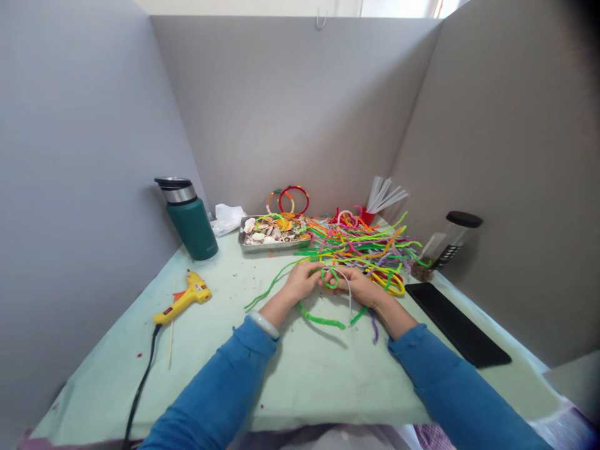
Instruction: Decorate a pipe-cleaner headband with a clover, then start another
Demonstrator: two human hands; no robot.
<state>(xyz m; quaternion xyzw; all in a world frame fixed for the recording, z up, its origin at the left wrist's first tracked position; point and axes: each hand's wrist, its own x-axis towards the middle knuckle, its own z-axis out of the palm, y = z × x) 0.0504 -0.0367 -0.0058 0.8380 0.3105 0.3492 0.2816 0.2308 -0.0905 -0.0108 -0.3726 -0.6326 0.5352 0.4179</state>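
Observation:
Both hands meet over the middle of the table, fingers closed around a small loop of bright green pipe cleaner. My left hand pinches the loop's left side. On the right, my right hand grips it from the other side, its fingertips partly behind the loop. A thin pale pipe cleaner arcs out from between the hands and hangs down; which fingers hold it I cannot tell. Below the hands lie a green pipe cleaner and the end of a purple pipe cleaner.
A heap of coloured pipe cleaners spreads behind my hands, beside a metal tray of seashells. Left stand a teal bottle and a corded yellow glue gun. Right are a black slab and a black-lidded clear container. Grey panels enclose the table.

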